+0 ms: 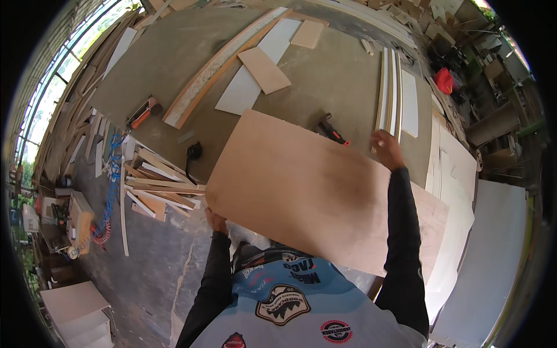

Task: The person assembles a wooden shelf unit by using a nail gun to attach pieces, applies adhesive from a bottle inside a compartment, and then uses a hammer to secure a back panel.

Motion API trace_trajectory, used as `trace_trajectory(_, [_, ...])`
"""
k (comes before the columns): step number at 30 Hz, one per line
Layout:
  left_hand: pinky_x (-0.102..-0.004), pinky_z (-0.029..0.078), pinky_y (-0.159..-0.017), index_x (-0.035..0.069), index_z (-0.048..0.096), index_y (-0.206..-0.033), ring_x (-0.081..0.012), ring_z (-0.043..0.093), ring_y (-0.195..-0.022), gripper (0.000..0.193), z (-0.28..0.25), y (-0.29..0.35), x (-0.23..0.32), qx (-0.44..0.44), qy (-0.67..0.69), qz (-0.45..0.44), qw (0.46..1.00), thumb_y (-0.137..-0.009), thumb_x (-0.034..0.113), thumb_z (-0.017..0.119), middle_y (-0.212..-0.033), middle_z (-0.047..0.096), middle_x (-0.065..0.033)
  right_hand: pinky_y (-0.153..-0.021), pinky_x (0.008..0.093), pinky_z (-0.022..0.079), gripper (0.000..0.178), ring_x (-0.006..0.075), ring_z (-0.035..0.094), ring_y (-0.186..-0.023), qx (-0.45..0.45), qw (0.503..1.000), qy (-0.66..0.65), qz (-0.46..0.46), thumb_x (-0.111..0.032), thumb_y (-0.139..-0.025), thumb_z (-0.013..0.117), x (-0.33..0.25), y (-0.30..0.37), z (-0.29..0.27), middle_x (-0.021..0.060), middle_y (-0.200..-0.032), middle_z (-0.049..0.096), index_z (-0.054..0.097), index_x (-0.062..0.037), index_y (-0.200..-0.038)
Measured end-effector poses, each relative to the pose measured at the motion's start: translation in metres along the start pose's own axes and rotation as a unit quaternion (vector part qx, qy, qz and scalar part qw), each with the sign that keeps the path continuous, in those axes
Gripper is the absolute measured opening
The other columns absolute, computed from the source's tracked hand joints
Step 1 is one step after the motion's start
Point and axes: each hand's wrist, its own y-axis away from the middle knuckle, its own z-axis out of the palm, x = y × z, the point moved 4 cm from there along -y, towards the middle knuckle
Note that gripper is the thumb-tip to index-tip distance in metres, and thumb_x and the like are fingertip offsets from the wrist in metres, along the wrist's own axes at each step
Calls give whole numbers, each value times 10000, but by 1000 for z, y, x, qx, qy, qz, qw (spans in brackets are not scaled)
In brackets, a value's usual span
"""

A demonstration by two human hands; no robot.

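Observation:
A large, light brown plywood panel (290, 180) lies slantwise in front of me, over the near part of the worktable. My left hand (216, 221) grips its near left edge, with the thumb side along the rim and the other fingers hidden underneath. Just beyond the panel's far edge is my right hand (387, 149), its fingers curled, beside the near ends of several long narrow strips (390, 93). Whatever it may hold is too small to make out. A black and red hand tool (332, 129) rests past the panel's far edge, left of my right hand.
On the worktable (325, 75) are a long curved wooden piece (226, 64), white boards (241, 93) and a small plywood piece (264, 69). An orange tool (144, 113) and a black tape measure (194, 152) lie at left. Wood offcuts (162, 182) pile up beside a blue coiled hose (110, 191).

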Motion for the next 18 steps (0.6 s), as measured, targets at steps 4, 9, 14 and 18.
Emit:
trace_trajectory(4, [-289, 480, -767, 40, 568, -1207, -154, 585, -975, 313, 25, 33, 74, 252, 67, 92, 961, -982, 258, 569, -1106, 599, -75, -796, 428, 557, 260, 321, 708, -913, -371, 912, 175, -28, -262, -861, 716, 53, -74, 98, 175, -956, 724, 702, -36, -988])
trace_trajectory(9, [-381, 467, -948, 27, 620, -1178, -253, 561, -1140, 345, 78, 75, 185, 139, -189, 308, 922, -904, 229, 675, -1189, 612, -105, -858, 467, 560, 340, 357, 697, -991, -370, 859, 342, -95, -257, -803, 773, 52, -73, 160, 199, -997, 716, 683, -8, -1017])
trace_trajectory(14, [-486, 301, -1105, 53, 662, -1164, -363, 464, -1316, 370, 153, 68, 217, -15, -415, 452, 790, -847, 237, 717, -1323, 578, -189, -899, 467, 546, 636, 390, 672, -1023, -338, 872, 350, -49, -386, -710, 861, 60, -77, 152, 221, -1079, 680, 606, 1, -1146])
trace_trajectory(18, [-497, 259, -1122, 92, 718, -1033, -342, 438, -1377, 236, 174, 58, 203, -94, -437, 466, 763, -818, 188, 737, -1367, 562, -196, -766, 456, 529, 434, 333, 675, -875, -254, 948, 186, -49, -362, -749, 850, 35, -80, 118, 174, -896, 687, 665, -12, -926])
